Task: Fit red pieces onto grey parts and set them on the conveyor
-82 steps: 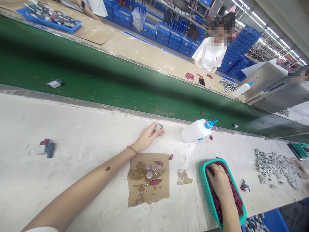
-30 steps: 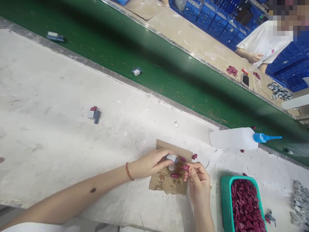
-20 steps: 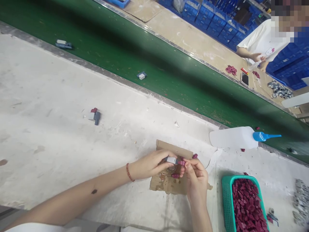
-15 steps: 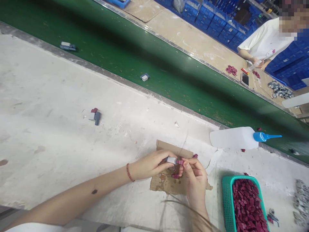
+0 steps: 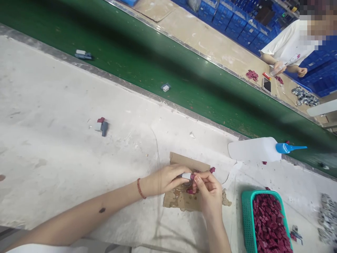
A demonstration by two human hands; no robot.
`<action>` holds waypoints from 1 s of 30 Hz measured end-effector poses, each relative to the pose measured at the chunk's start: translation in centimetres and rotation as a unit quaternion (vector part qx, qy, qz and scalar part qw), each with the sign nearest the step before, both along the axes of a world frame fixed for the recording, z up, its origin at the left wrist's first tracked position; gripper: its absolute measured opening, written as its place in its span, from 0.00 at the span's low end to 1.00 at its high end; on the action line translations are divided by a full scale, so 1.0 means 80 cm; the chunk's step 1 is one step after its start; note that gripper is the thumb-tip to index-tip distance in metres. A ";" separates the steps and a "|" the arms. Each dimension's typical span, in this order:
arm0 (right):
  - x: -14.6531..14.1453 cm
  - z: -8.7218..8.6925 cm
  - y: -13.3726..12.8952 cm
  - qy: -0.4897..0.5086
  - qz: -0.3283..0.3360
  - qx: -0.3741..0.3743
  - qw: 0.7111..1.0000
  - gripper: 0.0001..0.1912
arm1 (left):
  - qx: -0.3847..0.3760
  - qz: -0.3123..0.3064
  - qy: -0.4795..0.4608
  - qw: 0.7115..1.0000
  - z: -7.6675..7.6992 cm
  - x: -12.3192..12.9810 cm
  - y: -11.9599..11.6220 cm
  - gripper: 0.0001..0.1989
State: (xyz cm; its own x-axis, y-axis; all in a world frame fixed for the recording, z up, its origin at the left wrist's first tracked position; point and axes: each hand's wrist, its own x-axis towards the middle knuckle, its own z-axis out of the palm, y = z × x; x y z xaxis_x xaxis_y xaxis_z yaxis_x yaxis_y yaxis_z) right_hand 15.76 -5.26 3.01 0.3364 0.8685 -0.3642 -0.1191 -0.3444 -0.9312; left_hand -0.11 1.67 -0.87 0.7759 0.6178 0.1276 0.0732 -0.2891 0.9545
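My left hand [image 5: 171, 178] pinches a small grey-and-dark-blue plastic part [image 5: 186, 175] above a stained piece of cardboard [image 5: 176, 200]. From the right, my right hand [image 5: 209, 189] holds a small maroon plastic piece [image 5: 192, 176] between thumb and fingertips, against the grey end of that part. My fingers cover much of both pieces, so whether they are joined I cannot tell. More maroon pieces lie on the cardboard, partly hidden behind my right hand, and one maroon piece [image 5: 212, 170] sits at its upper right edge.
A teal basket [image 5: 246, 221] of maroon pieces stands right, near a pile of grey parts [image 5: 328, 218]. A white bottle [image 5: 252, 149] with a blue nozzle lies beyond. An assembled part [image 5: 101, 127] rests left. Across the green conveyor belt [image 5: 126, 59], a person [image 5: 286, 45] works.
My right hand has moved left, bringing the maroon piece up against the grey part. Parts on the belt have shifted right. The co-worker's hands have come apart.
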 end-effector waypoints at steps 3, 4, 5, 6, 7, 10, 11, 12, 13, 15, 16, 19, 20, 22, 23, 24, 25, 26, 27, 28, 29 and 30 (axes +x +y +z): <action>0.001 0.001 0.000 0.004 0.008 -0.013 1.000 0.18 | 0.012 -0.005 0.011 1.000 -0.002 -0.001 -0.002 0.11; 0.000 0.002 0.000 0.005 0.010 -0.015 1.000 0.19 | 0.012 -0.006 0.016 1.000 -0.002 -0.001 -0.002 0.11; 0.000 0.003 0.001 0.007 0.011 -0.015 1.000 0.19 | 0.010 -0.005 0.020 1.000 -0.002 -0.002 -0.002 0.11; 0.000 0.003 0.001 0.009 0.012 -0.014 1.000 0.19 | 0.008 -0.004 0.024 1.000 -0.001 -0.002 -0.002 0.11; -0.001 0.004 0.001 0.011 0.012 -0.013 1.000 0.19 | 0.007 -0.002 0.026 1.000 0.000 -0.002 -0.003 0.11; -0.001 0.005 0.002 0.016 0.012 -0.012 1.000 0.19 | 0.004 0.000 0.023 1.000 0.005 0.000 -0.003 0.13; -0.001 0.005 0.001 0.017 0.009 -0.011 1.000 0.19 | 0.002 0.004 0.019 1.000 0.007 0.001 -0.004 0.13; 0.000 0.004 0.000 0.016 0.006 -0.009 1.000 0.19 | -0.001 0.014 0.015 1.000 0.009 0.003 -0.004 0.13; 0.001 0.004 -0.001 0.012 0.002 -0.003 1.000 0.19 | -0.003 0.034 0.013 0.999 0.012 0.005 -0.003 0.13; 0.007 0.005 -0.008 -0.007 -0.013 0.017 1.000 0.20 | -0.006 0.095 0.020 0.995 0.017 0.008 0.002 0.11; 0.013 0.006 -0.015 -0.028 -0.028 0.027 0.999 0.21 | -0.005 0.130 0.028 0.991 0.021 0.009 0.009 0.11; 0.046 0.015 -0.045 -0.157 -0.105 0.026 0.982 0.20 | 0.006 0.222 0.057 0.973 0.031 0.004 0.047 0.11; 0.062 0.020 -0.059 -0.216 -0.137 0.014 0.967 0.19 | 0.014 0.250 0.063 0.966 0.034 0.000 0.067 0.11; 0.096 0.029 -0.090 -0.328 -0.196 -0.011 0.924 0.19 | 0.031 0.307 0.072 0.949 0.039 -0.007 0.114 0.12; 0.112 0.033 -0.106 -0.378 -0.212 -0.023 0.901 0.19 | 0.040 0.335 0.076 0.938 0.039 -0.011 0.140 0.11; 0.126 0.036 -0.121 -0.421 -0.214 -0.032 0.881 0.19 | 0.046 0.358 0.081 0.929 0.039 -0.013 0.166 0.11; 0.137 0.036 -0.135 -0.458 -0.197 -0.040 0.866 0.19 | 0.055 0.390 0.091 0.915 0.038 -0.013 0.189 0.10; 0.144 0.035 -0.147 -0.489 -0.169 -0.046 0.855 0.19 | 0.081 0.430 0.134 0.889 0.036 -0.013 0.211 0.09; 0.149 0.031 -0.156 -0.517 -0.138 -0.050 0.843 0.20 | 0.110 0.439 0.175 0.874 0.035 -0.011 0.228 0.08; 0.151 0.024 -0.163 -0.545 -0.110 -0.052 0.830 0.21 | 0.135 0.442 0.195 0.865 0.033 -0.008 0.241 0.08; 0.151 0.017 -0.167 -0.573 -0.094 -0.051 0.812 0.23 | 0.157 0.439 0.211 0.859 0.031 -0.003 0.250 0.08; 0.150 0.008 -0.169 -0.601 -0.089 -0.047 0.793 0.25 | 0.175 0.430 0.212 0.860 0.030 0.003 0.256 0.09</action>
